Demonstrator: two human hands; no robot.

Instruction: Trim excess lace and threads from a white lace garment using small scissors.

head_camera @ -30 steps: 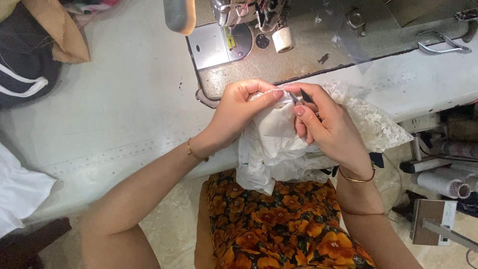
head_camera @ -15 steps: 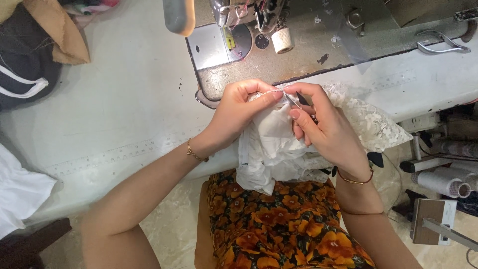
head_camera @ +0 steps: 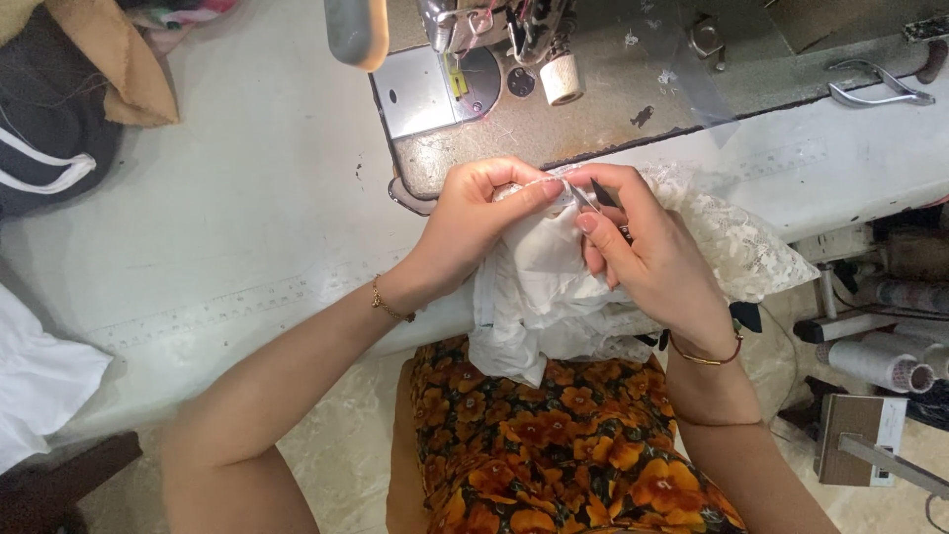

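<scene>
Two hands (head_camera: 554, 222) on crumpled, perhaps lacy cloth (head_camera: 539, 297)

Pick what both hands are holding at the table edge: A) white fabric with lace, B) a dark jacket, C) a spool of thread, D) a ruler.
A: the left hand and right hand pinch bunched white fabric with a lace edge, in front of the sewing machine; the right hand also grips a small metal tool at it.

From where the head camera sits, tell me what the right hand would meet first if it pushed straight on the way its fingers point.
Probably the left hand: the right hand points up-left across the white fabric, fingertips nearly touching it already.
</scene>
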